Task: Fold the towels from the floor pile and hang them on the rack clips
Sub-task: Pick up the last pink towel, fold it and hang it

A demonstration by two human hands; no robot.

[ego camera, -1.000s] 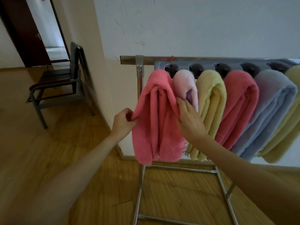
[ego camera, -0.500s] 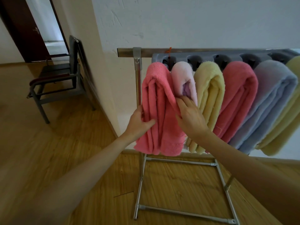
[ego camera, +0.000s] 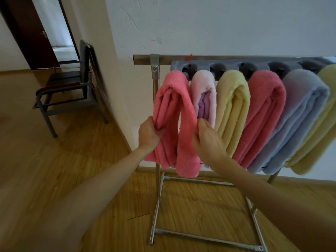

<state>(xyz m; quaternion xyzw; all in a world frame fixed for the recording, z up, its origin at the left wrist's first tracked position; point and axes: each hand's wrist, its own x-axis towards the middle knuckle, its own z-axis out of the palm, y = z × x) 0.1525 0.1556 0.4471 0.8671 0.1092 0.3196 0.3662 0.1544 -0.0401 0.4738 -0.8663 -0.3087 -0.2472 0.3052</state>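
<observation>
Six towels (ego camera: 231, 113), two hands (ego camera: 150, 133)

The towels are thick, fuzzy terry cloth, matt throughout, among them the coral towel (ego camera: 174, 113) at the left. The rack (ego camera: 156, 124) is shiny bare metal tubing, while its clip strip (ego camera: 254, 65) looks like dull grey plastic. The floor (ego camera: 45, 170) is glossy wood plank; the far wall (ego camera: 218, 24) is rough matt plaster.
</observation>
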